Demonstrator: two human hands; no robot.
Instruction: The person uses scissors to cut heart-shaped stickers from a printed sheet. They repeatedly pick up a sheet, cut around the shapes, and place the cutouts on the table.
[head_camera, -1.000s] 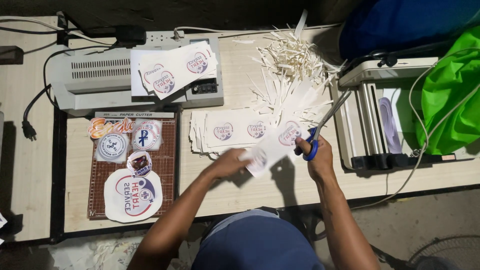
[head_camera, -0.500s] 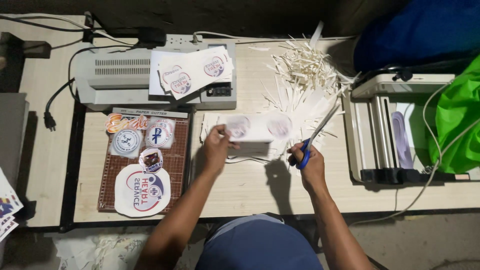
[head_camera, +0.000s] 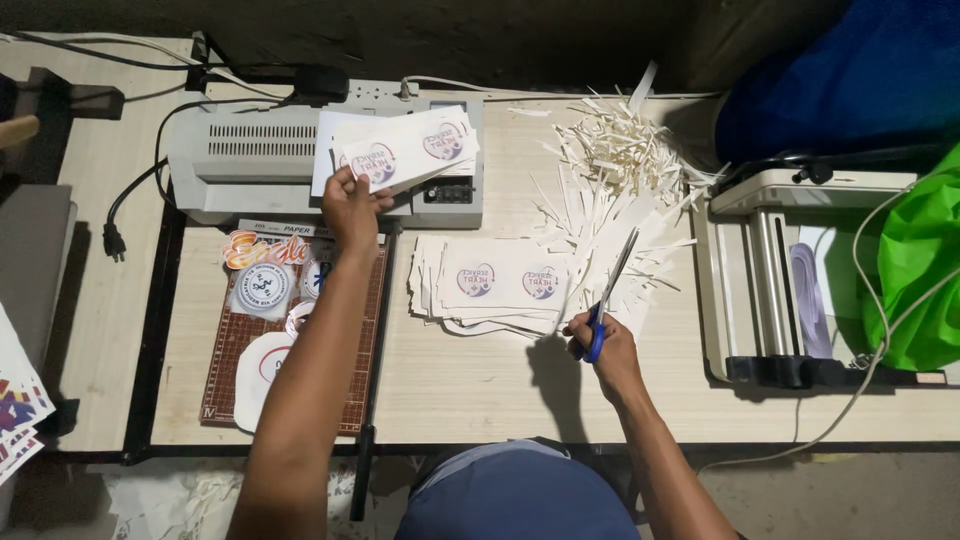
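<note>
1. Right hand, at 5 o'clock from the table centre: closed around the blue handles of the steel scissors, blades slightly parted and pointing to 1 o'clock, nothing between them.

2. Flat stack of white rectangular printed cards with 2 round emblems each, at 9 o'clock of the scissors, lying on the pale wooden table.

3. Brown gridded paper-cutter mat at 8 o'clock, bearing round cut-out stickers, partly covered by the left forearm.

4. Left hand, extended to 11 o'clock: fingers pinched on the near edge of the loose white printed sheets lying on the grey laminating machine.

5. Heap of thin white paper offcut strips at 1 o'clock.

Step, as judged: handling a sheet at the laminator pile while the scissors wait. A move from here calls for a firm pinch on 1 sheet only.

Unclear: how many sheets the left fingers hold; the white machine at 3 o'clock is partly cut off.
</note>
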